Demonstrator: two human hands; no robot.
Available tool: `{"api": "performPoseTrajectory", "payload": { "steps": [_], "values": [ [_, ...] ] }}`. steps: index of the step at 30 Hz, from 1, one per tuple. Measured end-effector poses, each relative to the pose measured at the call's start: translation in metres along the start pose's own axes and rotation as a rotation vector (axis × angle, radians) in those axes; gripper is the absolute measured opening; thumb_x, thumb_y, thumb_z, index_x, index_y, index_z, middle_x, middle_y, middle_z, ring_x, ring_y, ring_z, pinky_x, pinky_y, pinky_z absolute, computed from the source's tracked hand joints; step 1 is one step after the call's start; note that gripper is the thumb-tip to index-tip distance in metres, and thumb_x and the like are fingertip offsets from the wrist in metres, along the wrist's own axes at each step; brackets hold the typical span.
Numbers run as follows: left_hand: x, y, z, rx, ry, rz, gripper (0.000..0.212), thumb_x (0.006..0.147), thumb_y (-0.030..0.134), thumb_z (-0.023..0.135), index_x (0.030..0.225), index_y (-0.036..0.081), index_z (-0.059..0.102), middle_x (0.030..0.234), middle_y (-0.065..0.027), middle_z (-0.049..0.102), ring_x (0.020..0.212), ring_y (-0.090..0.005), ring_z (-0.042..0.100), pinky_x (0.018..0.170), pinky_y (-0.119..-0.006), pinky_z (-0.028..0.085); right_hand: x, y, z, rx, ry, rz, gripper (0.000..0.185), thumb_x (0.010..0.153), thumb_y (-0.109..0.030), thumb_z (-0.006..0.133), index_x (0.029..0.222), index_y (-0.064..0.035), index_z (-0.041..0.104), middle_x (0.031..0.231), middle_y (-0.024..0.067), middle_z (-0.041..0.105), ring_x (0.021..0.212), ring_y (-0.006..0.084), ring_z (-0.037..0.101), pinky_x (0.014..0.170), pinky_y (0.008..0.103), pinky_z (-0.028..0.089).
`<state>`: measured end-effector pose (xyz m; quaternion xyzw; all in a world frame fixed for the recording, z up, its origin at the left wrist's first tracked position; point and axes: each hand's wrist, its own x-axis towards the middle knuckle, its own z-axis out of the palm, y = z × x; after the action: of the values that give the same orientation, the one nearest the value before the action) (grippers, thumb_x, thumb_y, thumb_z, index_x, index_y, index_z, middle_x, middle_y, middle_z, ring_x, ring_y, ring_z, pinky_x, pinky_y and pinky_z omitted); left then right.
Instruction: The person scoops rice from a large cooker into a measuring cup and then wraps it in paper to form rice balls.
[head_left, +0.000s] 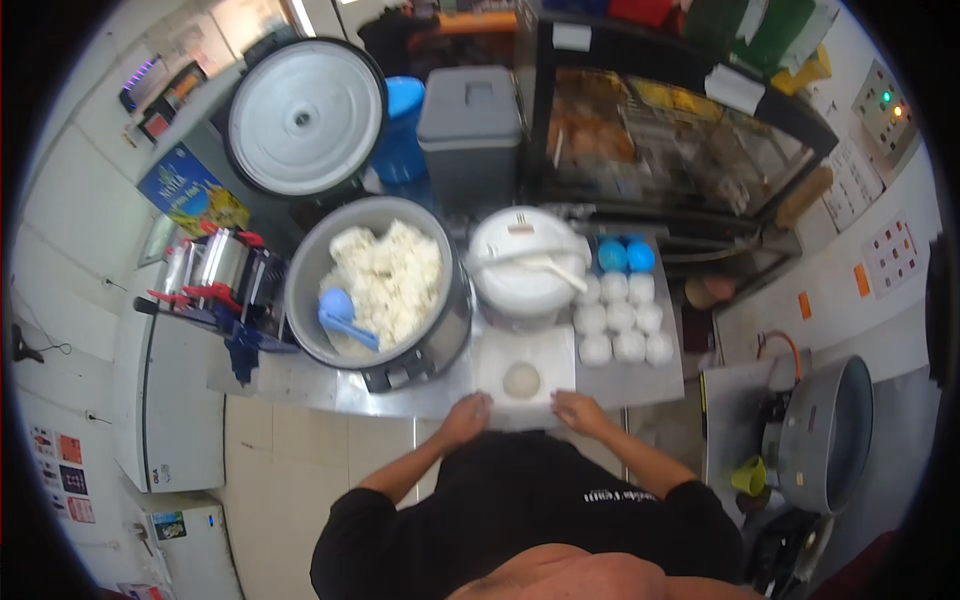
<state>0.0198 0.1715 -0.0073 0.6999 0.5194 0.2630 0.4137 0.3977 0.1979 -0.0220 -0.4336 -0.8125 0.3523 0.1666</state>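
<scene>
A white sheet of wrapping paper lies on the metal table in front of me, with a round mound of rice on it. My left hand pinches the sheet's near left edge. At the near right edge, my right hand grips the same sheet. Cooked rice partly fills the large rice cooker on the left, where a blue scoop rests. Straight behind the sheet is a white lidded container with a pale paddle on its lid. White wrapped bundles stand in rows to the right.
Two blue round items sit behind the bundles. The cooker's raised lid, a grey bin and a glass display cabinet stand at the back. A cup sealer is left of the cooker; a big pot is at right.
</scene>
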Motion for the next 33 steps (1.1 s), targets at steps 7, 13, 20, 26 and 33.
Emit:
{"api": "performPoseTrajectory", "payload": {
  "steps": [7,13,20,26,33],
  "values": [
    [-0.004,0.0,0.003,0.121,-0.19,0.052,0.024,0.114,0.018,0.048,0.125,-0.001,0.057,0.124,-0.0253,0.076,0.115,-0.0469,0.073,0.1,-0.052,0.058,0.002,0.019,-0.014,-0.026,-0.052,-0.24,0.03,0.096,-0.007,0.076,0.126,-0.0044,0.076,0.142,0.0177,0.074,0.137,0.0375,0.067,0.118,0.0457,0.054],
    [-0.002,-0.01,0.006,0.093,-0.103,0.037,0.024,0.116,0.019,0.046,0.131,0.001,0.05,0.107,-0.0235,0.077,0.1,-0.0467,0.075,0.09,-0.052,0.059,0.012,-0.01,-0.022,0.098,0.014,-0.1,0.02,0.102,-0.016,0.076,0.117,-0.0041,0.081,0.129,0.0181,0.079,0.124,0.0346,0.075,0.107,0.0439,0.059],
    [0.01,-0.007,0.007,-0.119,0.102,-0.179,0.027,0.119,0.027,0.049,0.133,0.004,0.046,0.079,-0.0183,0.068,0.069,-0.0334,0.071,0.066,-0.046,0.052,0.026,-0.006,-0.03,0.199,0.077,0.252,0.029,0.105,-0.03,0.076,0.121,-0.0073,0.084,0.107,0.0197,0.082,0.085,0.0342,0.08,0.082,0.0402,0.061],
    [0.032,-0.022,0.007,-0.089,0.236,-0.193,0.021,0.115,0.021,0.059,0.128,0.005,0.057,0.083,-0.0173,0.073,0.067,-0.0254,0.072,0.066,-0.041,0.055,0.055,0.0,-0.037,0.12,0.078,0.311,0.036,0.108,-0.038,0.072,0.113,-0.0046,0.084,0.089,0.0225,0.078,0.076,0.0361,0.076,0.074,0.0434,0.058],
    [0.051,-0.038,0.008,-0.162,0.375,-0.299,0.022,0.099,0.025,0.08,0.105,0.004,0.078,0.088,-0.0096,0.081,0.073,-0.0165,0.074,0.072,-0.033,0.059,0.077,0.007,-0.032,0.046,0.092,0.3,0.041,0.109,-0.042,0.067,0.1,-0.0034,0.081,0.079,0.0239,0.072,0.072,0.0431,0.071,0.069,0.0506,0.053]
  ]
}}
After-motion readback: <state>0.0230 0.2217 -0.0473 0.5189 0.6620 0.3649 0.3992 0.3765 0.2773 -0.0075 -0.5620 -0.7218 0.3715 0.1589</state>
